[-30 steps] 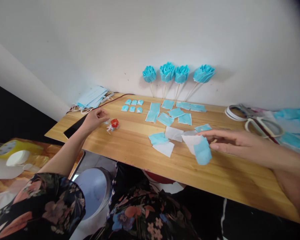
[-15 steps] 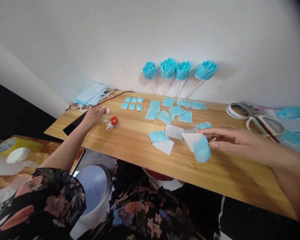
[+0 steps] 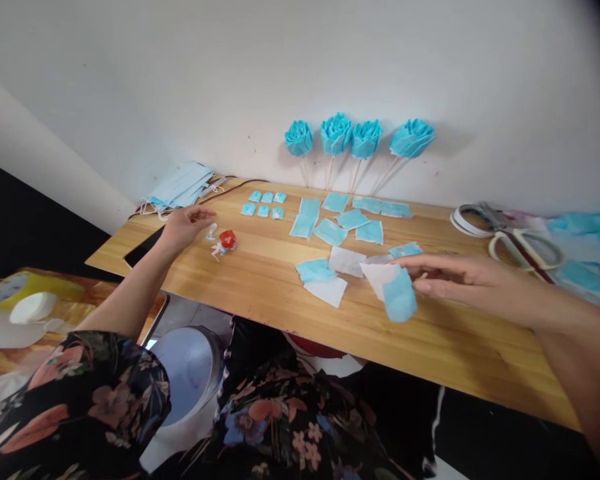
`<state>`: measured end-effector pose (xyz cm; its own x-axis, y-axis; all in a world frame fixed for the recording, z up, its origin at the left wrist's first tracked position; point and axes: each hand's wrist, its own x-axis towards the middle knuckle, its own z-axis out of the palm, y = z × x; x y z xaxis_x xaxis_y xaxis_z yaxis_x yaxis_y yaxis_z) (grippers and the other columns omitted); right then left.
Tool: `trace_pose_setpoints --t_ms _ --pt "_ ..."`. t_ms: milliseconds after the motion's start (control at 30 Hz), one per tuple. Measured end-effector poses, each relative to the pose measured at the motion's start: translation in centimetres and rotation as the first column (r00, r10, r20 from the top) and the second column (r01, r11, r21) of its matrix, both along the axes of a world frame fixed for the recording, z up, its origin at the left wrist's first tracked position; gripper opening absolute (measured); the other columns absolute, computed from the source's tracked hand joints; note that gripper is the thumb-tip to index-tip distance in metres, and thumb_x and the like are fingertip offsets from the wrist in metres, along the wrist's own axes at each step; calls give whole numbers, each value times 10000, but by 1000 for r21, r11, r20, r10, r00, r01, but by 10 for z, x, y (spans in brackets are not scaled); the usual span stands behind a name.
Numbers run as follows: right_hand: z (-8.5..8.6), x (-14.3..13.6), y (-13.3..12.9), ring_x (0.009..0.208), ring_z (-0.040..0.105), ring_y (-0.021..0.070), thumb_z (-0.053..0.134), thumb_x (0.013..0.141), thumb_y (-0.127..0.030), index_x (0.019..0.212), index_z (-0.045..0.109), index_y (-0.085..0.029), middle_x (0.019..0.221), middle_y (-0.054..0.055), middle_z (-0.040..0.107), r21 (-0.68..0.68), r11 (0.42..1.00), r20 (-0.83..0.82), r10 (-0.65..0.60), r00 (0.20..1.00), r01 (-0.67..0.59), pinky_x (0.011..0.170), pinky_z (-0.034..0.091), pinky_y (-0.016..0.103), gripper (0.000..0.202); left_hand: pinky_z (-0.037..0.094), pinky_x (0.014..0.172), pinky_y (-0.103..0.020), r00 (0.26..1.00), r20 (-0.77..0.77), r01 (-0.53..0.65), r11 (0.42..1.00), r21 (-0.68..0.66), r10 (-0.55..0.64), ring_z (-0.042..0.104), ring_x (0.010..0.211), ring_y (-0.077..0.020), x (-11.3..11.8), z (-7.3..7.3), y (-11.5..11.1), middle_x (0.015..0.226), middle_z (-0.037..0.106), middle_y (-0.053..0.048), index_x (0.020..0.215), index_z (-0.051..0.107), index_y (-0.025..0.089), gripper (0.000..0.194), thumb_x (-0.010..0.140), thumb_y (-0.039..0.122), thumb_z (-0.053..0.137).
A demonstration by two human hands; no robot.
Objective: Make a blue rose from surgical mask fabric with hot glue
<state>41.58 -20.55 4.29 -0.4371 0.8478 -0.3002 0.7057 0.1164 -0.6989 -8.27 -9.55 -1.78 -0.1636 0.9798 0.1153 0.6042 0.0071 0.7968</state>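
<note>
At the left, my left hand [image 3: 185, 227] hovers over the table with loosely parted fingers and nothing in them. Just below its fingertips lies a small white scrap [image 3: 211, 231], beside a red crumpled wrapper [image 3: 227, 240] with white bits. My right hand [image 3: 460, 280] pinches a blue and white fabric piece [image 3: 399, 295] that hangs down from its fingertips. Near that hand lie white fabric pieces [image 3: 347, 261] and a blue-and-white piece [image 3: 315, 270]. Further back are several blue rectangles [image 3: 307, 217] and several small folded blue petals [image 3: 263, 211].
Several blue fabric roses on sticks [image 3: 337, 135] lean against the wall. Blue masks [image 3: 181, 185] and a dark phone [image 3: 143, 248] lie at the left. Scissors [image 3: 525, 250], a white tape roll [image 3: 467, 223] and blue fabric [image 3: 585, 250] lie at the right. A bucket [image 3: 185, 373] stands below.
My left hand has let go of the small white scrap, which now lies on the table, and its fingers have lifted slightly away. My right hand still holds the fabric piece.
</note>
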Motion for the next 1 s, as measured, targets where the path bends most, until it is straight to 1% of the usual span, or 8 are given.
trace_pose_setpoints --t_ms 167,233,333,567,633,733,867,1000 --pt "-3 3 1 1068 715 248 587 887 -575 1342 638 -370 1204 31 745 41 999 40 24 999 -25 966 563 366 502 311 519 -251 991 -133 -33 999 -4 32 398 516 -120 -2 1 -1 614 575 -1 969 762 165 318 749 311 584" --pt "-3 4 0 1101 705 253 580 888 -582 1343 636 -381 1264 23 723 44 999 44 20 999 -22 982 557 368 500 284 505 -249 988 -155 -28 1000 7 29 362 499 -118 -3 0 -1 589 532 10 1002 751 167 338 769 312 553" --pt "-1 4 -2 1147 687 269 580 876 -601 1360 617 -394 1354 14 674 50 999 41 -10 999 8 989 557 372 528 302 516 -246 987 -161 -15 1000 18 17 381 508 -118 -3 -1 0 622 544 9 1013 716 162 327 778 310 544" --pt "2 -2 -4 1089 702 286 588 853 -626 1401 584 -363 1237 56 726 -4 998 22 -69 997 69 956 571 401 608 349 542 -254 990 -132 54 999 5 -53 414 505 -143 -1 1 -1 527 466 36 1143 664 160 411 857 408 504" --pt "1 -1 -4 1113 691 290 589 851 -629 1413 568 -367 1282 55 707 -21 997 15 -71 997 71 978 558 416 621 360 562 -261 988 -139 70 997 7 -69 433 518 -152 0 2 -3 528 483 33 1222 647 154 453 867 388 489" --pt "0 2 -4 1124 682 288 589 850 -635 1414 564 -369 1300 50 697 -28 997 19 -69 997 69 990 547 419 624 367 589 -266 980 -173 97 995 -35 -101 468 551 -155 -1 2 -5 586 562 24 1337 595 172 551 820 361 576" --pt "0 3 -5 1113 684 278 587 848 -646 1404 579 -362 1310 50 691 -43 997 21 -68 998 68 996 544 399 625 401 643 -270 970 -127 210 978 -1 -208 505 631 -149 -4 -1 -2 717 605 7 1422 516 153 748 714 322 688" --pt "0 2 -4 1130 677 291 576 845 -661 1392 595 -357 1324 53 686 -18 997 54 -76 996 77 1003 540 414 626 432 708 -285 970 -90 226 974 4 -224 541 714 -159 -5 -2 1 794 630 -26 1360 580 113 677 721 321 667"
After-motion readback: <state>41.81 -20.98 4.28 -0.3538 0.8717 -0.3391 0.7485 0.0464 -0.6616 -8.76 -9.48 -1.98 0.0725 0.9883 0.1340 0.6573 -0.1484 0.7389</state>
